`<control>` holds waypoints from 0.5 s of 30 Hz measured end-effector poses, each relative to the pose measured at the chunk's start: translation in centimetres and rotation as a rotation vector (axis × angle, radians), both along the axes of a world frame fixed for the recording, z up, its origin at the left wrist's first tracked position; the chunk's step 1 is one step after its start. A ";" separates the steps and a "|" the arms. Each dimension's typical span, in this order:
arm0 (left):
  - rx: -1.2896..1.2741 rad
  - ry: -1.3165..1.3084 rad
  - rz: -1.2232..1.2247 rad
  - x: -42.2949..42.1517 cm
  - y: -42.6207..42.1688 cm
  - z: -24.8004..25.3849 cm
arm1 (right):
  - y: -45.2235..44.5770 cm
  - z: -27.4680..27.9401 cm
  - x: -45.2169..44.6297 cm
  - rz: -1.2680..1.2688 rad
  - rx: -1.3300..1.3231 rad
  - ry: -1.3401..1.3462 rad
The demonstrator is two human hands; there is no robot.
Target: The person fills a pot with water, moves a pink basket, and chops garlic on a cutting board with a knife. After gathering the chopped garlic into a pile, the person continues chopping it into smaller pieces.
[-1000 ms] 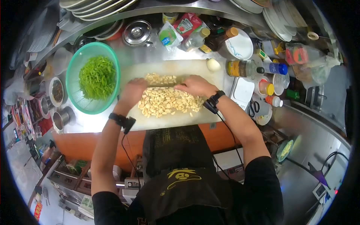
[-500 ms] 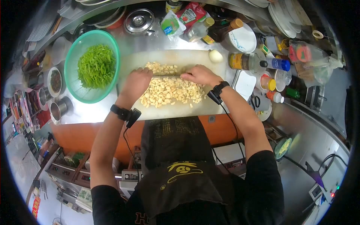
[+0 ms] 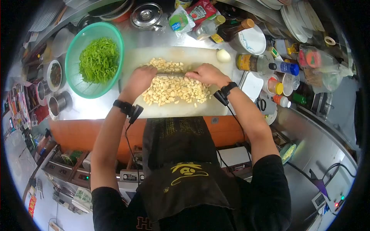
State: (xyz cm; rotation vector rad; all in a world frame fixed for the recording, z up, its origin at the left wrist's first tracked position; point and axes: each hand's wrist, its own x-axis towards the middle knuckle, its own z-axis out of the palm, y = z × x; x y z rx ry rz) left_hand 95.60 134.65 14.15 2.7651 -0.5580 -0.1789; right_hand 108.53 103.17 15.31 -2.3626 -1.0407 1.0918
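On the pale cutting board lies a spread of chopped garlic, coarse pieces in the middle and finer bits to the right. A knife spans the heap sideways, its blade seen nearly edge-on. My left hand is closed over the knife's left end. Closed around its right end is my right hand, with the thumb pointing inward along it. Garlic lies both beyond and in front of the knife. The fingertips of both hands are partly hidden.
A green colander of sliced green vegetable stands left of the board. A peeled onion sits at the board's far right corner. Bottles, jars and a white bowl crowd the right. A lidded pot stands behind.
The whole view has shifted, so the board and table sit slightly higher in the picture. Both hands keep their hold on the knife, which stays over the garlic.
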 end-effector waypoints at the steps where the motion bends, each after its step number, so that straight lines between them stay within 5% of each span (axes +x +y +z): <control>1: 0.011 0.021 0.015 -0.2 -0.5 0.7 | -0.3 -0.2 0.1 0.006 -0.028 -0.007; 5: 0.113 0.071 0.053 -0.8 -2.0 2.2 | -1.4 -2.0 -0.4 0.027 0.036 -0.087; 12: -0.227 -0.016 0.101 -2.6 0.6 -0.7 | 2.7 6.6 -0.9 0.120 -0.166 -0.168; 15: -0.097 -0.073 0.028 -2.9 -0.1 0.7 | 1.2 7.9 -1.3 0.110 -0.182 -0.147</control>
